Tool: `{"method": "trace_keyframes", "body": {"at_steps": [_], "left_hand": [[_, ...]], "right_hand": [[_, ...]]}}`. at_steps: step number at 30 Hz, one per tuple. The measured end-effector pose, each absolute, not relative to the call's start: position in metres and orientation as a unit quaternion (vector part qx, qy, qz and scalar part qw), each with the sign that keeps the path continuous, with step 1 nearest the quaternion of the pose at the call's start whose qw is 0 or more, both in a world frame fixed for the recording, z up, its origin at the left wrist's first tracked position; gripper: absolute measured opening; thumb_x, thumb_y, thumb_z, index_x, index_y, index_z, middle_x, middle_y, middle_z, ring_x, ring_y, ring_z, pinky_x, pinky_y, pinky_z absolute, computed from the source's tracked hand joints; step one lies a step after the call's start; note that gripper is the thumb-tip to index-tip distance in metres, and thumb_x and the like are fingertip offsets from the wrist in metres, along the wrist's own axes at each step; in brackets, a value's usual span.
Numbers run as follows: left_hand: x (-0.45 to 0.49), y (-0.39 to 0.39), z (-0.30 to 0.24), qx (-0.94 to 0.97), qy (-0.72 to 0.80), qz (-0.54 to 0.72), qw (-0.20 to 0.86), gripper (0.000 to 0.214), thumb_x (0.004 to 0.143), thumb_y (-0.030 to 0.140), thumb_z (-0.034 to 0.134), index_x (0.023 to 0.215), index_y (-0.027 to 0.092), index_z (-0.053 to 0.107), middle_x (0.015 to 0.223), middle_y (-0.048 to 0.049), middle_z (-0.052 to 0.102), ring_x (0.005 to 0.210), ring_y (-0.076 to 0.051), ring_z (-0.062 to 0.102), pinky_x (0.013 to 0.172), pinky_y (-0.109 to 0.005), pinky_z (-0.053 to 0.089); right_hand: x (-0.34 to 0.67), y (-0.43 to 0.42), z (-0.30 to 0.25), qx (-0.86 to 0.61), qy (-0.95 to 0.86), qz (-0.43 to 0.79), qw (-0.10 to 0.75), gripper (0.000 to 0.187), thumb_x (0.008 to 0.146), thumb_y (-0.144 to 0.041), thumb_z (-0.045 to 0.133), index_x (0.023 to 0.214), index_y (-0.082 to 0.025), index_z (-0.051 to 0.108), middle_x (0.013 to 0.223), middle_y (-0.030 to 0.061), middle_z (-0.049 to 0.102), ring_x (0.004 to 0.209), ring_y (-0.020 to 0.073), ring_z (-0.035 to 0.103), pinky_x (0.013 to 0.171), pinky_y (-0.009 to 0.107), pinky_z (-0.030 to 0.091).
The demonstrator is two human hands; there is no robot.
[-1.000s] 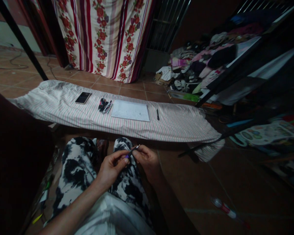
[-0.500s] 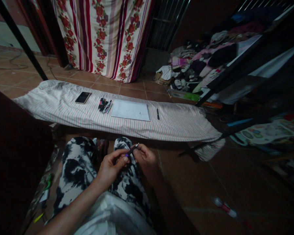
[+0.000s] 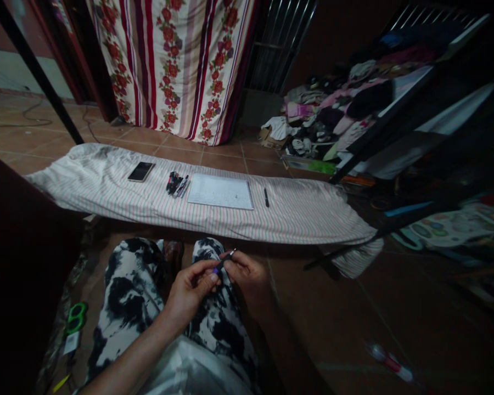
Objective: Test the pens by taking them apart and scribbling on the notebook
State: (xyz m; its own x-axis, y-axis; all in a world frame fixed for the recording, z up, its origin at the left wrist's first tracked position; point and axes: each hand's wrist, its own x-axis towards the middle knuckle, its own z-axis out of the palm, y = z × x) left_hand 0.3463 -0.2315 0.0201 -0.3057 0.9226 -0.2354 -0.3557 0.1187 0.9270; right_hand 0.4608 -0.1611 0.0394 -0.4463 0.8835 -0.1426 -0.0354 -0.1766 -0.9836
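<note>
Both my hands meet over my lap, above black-and-white patterned trousers. My left hand (image 3: 188,291) pinches the purple end of a thin dark pen (image 3: 223,260). My right hand (image 3: 247,271) grips the pen's other end, fingers curled round it. In front of me a striped ironing board (image 3: 107,189) carries a spiral notebook (image 3: 221,192), a bunch of pens (image 3: 177,183), a single black pen (image 3: 266,197) and a phone (image 3: 141,171).
A flowered curtain (image 3: 177,60) hangs behind the board. A heap of clothes (image 3: 333,115) and a dark metal frame (image 3: 395,115) fill the right. Green scissors (image 3: 74,317) lie on the floor at lower left, a small bottle (image 3: 389,363) at lower right. A dark panel blocks the left.
The view has tilted slightly, so everything sits a little lower in the picture and the green scissors show. My hands keep the same hold on the pen.
</note>
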Motion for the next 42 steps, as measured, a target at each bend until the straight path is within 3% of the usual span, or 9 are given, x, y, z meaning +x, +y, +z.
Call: {"method": "trace_keyframes", "body": {"at_steps": [5, 14, 22, 33, 42], "left_hand": [[0.347, -0.232, 0.015, 0.267, 0.553, 0.605, 0.507, 0.037, 0.058, 0.035, 0.074, 0.088, 0.014, 0.069, 0.069, -0.0015, 0.064, 0.061, -0.011, 0.053, 0.060, -0.021, 0.043], [0.348, -0.232, 0.009, 0.322, 0.554, 0.594, 0.486, 0.033, 0.068, 0.037, 0.067, 0.094, 0.016, 0.066, 0.071, -0.0004, 0.061, 0.062, -0.011, 0.052, 0.060, -0.020, 0.042], [0.350, -0.232, 0.019, 0.290, 0.518, 0.607, 0.529, 0.036, 0.064, 0.040, 0.069, 0.088, 0.013, 0.064, 0.064, -0.0005, 0.063, 0.058, -0.011, 0.053, 0.057, -0.021, 0.041], [0.346, -0.229, 0.021, 0.288, 0.504, 0.594, 0.556, 0.036, 0.061, 0.040, 0.072, 0.084, 0.013, 0.064, 0.058, 0.0020, 0.060, 0.054, -0.009, 0.051, 0.052, -0.020, 0.036], [0.347, -0.229, 0.027, 0.261, 0.512, 0.605, 0.551, 0.042, 0.055, 0.043, 0.075, 0.084, 0.014, 0.066, 0.060, -0.0007, 0.064, 0.055, -0.011, 0.052, 0.054, -0.021, 0.038]], "right_hand": [[0.458, -0.163, 0.030, -0.389, -0.519, 0.668, 0.364, 0.026, 0.064, -0.039, 0.067, 0.076, -0.017, 0.062, 0.059, -0.0022, 0.060, 0.055, 0.0097, 0.053, 0.055, 0.020, 0.042], [0.455, -0.164, 0.023, -0.384, -0.525, 0.656, 0.382, 0.027, 0.066, -0.043, 0.065, 0.073, -0.017, 0.057, 0.054, -0.0045, 0.054, 0.048, 0.0075, 0.047, 0.048, 0.019, 0.039], [0.462, -0.164, 0.032, -0.367, -0.547, 0.649, 0.380, 0.029, 0.065, -0.044, 0.066, 0.073, -0.016, 0.060, 0.053, -0.0036, 0.053, 0.046, 0.0078, 0.047, 0.048, 0.020, 0.040], [0.468, -0.153, 0.023, -0.365, -0.617, 0.592, 0.367, 0.026, 0.068, -0.041, 0.063, 0.078, -0.018, 0.071, 0.068, 0.0017, 0.058, 0.056, 0.0109, 0.050, 0.052, 0.023, 0.041], [0.463, -0.153, 0.025, -0.358, -0.605, 0.597, 0.387, 0.032, 0.067, -0.048, 0.064, 0.072, -0.017, 0.068, 0.062, 0.0004, 0.055, 0.053, 0.0110, 0.047, 0.052, 0.023, 0.040]]}}
